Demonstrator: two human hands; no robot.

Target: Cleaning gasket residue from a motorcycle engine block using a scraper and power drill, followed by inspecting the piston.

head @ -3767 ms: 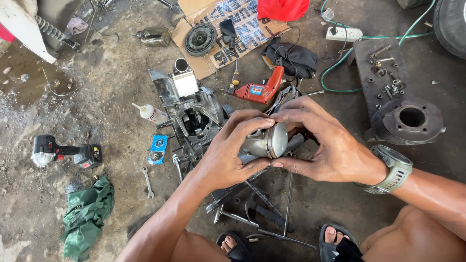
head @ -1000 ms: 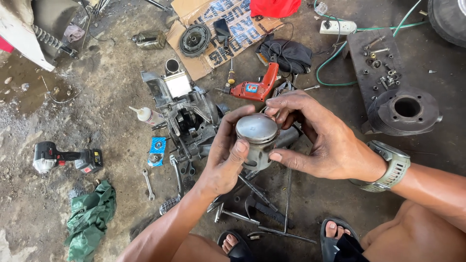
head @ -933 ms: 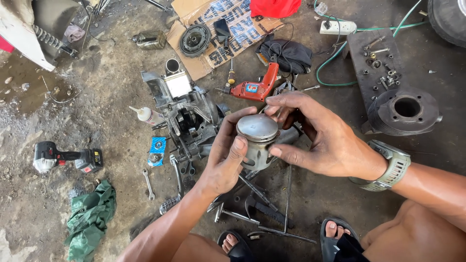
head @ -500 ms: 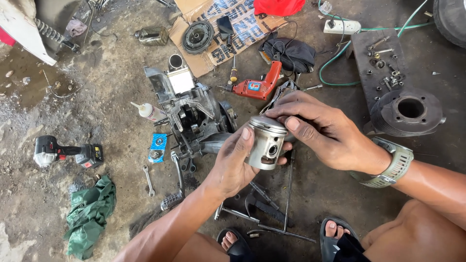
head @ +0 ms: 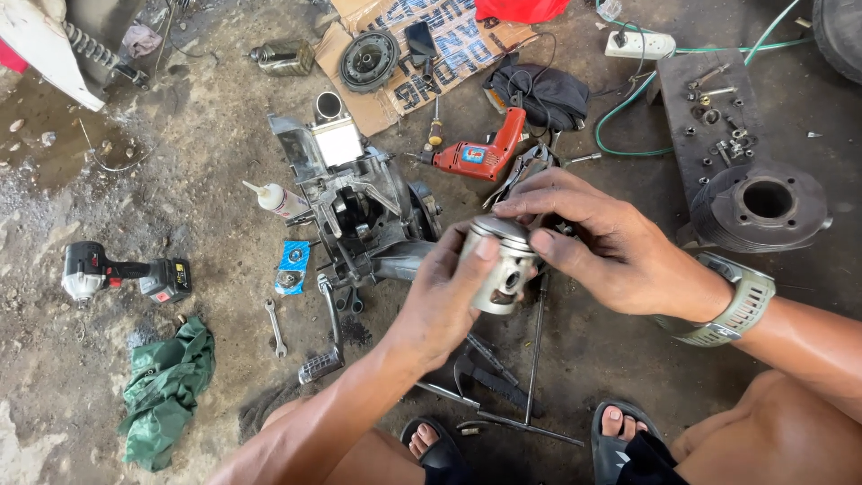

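Both hands close on a grey metal piston (head: 498,269) held above the concrete floor (head: 108,368): the left hand (head: 444,301) wraps its side in a firm grip, the right hand (head: 611,247) pinches its crown with fingertips. Beyond lies an engine case (head: 355,202), then a red drill (head: 476,154) and a dark cylinder (head: 761,205).

The piston (head: 499,265) is dull grey metal; at nine o'clock, crumpled green cloth (head: 166,386) lies on the rough, gritty floor (head: 135,180).
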